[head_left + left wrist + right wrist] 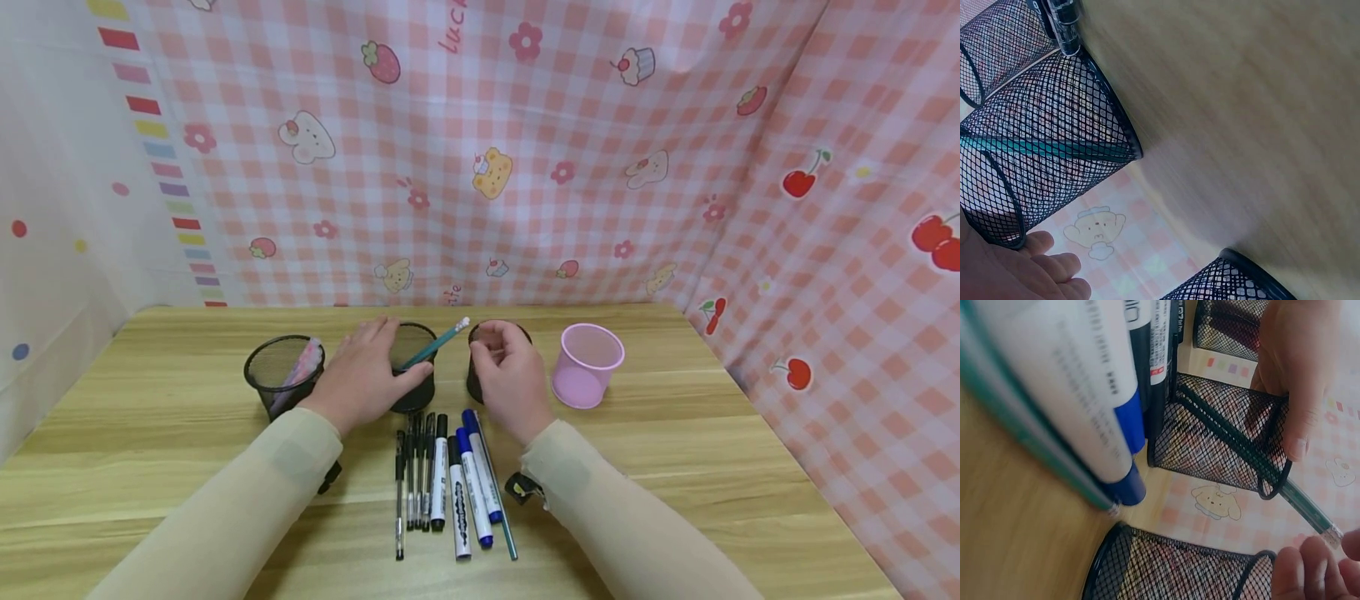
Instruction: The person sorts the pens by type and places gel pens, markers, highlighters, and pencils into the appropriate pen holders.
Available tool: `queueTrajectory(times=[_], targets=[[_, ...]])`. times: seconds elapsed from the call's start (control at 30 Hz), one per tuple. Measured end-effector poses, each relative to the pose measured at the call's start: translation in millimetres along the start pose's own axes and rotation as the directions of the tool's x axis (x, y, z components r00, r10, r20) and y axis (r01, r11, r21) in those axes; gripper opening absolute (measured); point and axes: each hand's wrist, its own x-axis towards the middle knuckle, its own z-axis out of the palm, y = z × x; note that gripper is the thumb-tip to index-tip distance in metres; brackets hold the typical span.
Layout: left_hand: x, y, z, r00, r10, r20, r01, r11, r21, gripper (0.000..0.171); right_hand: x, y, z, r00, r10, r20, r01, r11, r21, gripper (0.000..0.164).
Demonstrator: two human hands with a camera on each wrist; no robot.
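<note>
Inside the second cup from the left (417, 393), a teal pencil (438, 342) leans out to the right. The left grip (363, 375) spreads loosely against that cup; the right grip (514, 379), loosely curled, holds nothing. Beyond the pink cup (582, 385), the desk (690, 425) stretches to its right edge (784, 457); markers (474, 487) crowd the near middle.

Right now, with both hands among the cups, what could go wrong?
The left hand touches the rim of the black mesh cup holding a slanted green pencil; a nudge might tip both. The pencil's upper end sticks out close to the right hand, which could knock it. The markers lying loose on the table might roll if bumped.
</note>
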Motion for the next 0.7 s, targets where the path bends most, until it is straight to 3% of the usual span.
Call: queueTrajectory(times=[0.2, 0.37, 0.5, 0.7], targets=[[-0.4, 1.2, -1.0, 1.0, -0.01, 0.013, 0.01, 1.0, -0.006, 0.097, -4, 2, -10, 0.994, 0.009, 0.106, 0.005, 0.991, -0.132, 0.018], [0.2, 1.3, -1.5, 1.0, -0.013, 0.021, 0.013, 1.0, -0.004, 0.099, -5, 5, -16, 0.975, 0.053, 0.217, 0.005, 0.966, -0.259, 0.019], [0.4, 0.7, -1.3, 1.0, -0.013, 0.028, 0.013, 1.0, 0.003, 0.104, -6, 6, -19, 0.942, 0.131, 0.309, -0.018, 0.939, -0.344, 0.023], [1.0, 0.5, -0.5, 1.0, -0.011, 0.021, 0.011, 1.0, -0.01, 0.098, -6, 8, -22, 0.867, 0.244, 0.435, -0.021, 0.889, -0.457, 0.031]])
